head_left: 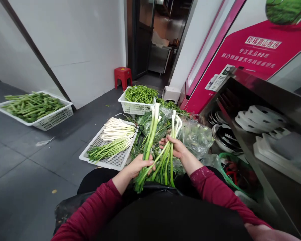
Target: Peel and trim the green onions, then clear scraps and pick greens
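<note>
My left hand (142, 164) is closed around a few thick green onions (153, 129), their white ends pointing up and away. To its right, my right hand (175, 146) grips another bunch of green onions (171, 164), white ends up and green leaves hanging down towards my lap. Some leaves of the two bunches cross between the hands. Left of my hands, a flat white tray (85, 156) bears a pile of white-stemmed onions (116, 129) and a pile of green stalks (107, 149). Loose greens and clear plastic bags (197, 139) lie beyond my hands.
White baskets of green vegetables stand ahead (136, 108) and at far left (54, 119). A red stool (123, 77) is near the doorway. On the right, a metal shelf (256, 160) holds dishes, with a green basin (224, 174) beside it.
</note>
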{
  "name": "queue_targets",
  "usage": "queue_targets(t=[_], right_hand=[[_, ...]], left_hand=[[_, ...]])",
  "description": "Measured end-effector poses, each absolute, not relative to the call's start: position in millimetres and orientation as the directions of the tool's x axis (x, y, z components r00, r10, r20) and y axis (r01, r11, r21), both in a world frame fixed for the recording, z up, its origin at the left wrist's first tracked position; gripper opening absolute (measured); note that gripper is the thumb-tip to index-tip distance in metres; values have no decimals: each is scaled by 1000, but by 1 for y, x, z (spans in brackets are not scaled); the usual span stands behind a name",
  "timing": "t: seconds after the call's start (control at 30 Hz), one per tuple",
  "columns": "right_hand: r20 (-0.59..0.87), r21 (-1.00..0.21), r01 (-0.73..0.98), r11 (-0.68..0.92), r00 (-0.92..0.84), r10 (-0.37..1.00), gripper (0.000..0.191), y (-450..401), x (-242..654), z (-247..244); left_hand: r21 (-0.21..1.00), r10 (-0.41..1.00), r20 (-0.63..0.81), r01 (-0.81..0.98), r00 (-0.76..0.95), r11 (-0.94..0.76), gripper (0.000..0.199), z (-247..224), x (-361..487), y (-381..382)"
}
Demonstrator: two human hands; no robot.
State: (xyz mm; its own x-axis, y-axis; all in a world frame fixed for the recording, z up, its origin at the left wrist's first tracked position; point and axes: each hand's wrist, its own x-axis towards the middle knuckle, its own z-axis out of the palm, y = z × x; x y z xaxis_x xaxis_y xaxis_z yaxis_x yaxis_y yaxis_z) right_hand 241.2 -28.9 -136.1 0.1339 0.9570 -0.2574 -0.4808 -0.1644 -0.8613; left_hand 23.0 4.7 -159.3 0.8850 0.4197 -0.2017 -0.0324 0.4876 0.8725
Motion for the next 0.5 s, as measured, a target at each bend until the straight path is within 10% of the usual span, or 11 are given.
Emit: queue_targets(t=[0.1, 0.23, 0.37, 0.5], right_hand=[[-169, -890, -457, 16, 362, 917, 28, -35, 269, -121], [118, -988, 2, 156, 665, 738, 33, -45, 299, -104], [-22, -976, 185, -114, 434, 901, 30, -50, 253, -107], [-214, -975, -5, -221, 264, 940, 27, -45, 186, -123]], left_hand=[[847, 434, -222, -48, 873, 529, 26, -164, 23, 8], [802, 362, -210, -51, 908, 595, 20, -165, 20, 10], [782, 297, -181, -46, 938, 622, 17, -163, 20, 7], [782, 217, -147, -21, 965, 623, 22, -160, 20, 4]])
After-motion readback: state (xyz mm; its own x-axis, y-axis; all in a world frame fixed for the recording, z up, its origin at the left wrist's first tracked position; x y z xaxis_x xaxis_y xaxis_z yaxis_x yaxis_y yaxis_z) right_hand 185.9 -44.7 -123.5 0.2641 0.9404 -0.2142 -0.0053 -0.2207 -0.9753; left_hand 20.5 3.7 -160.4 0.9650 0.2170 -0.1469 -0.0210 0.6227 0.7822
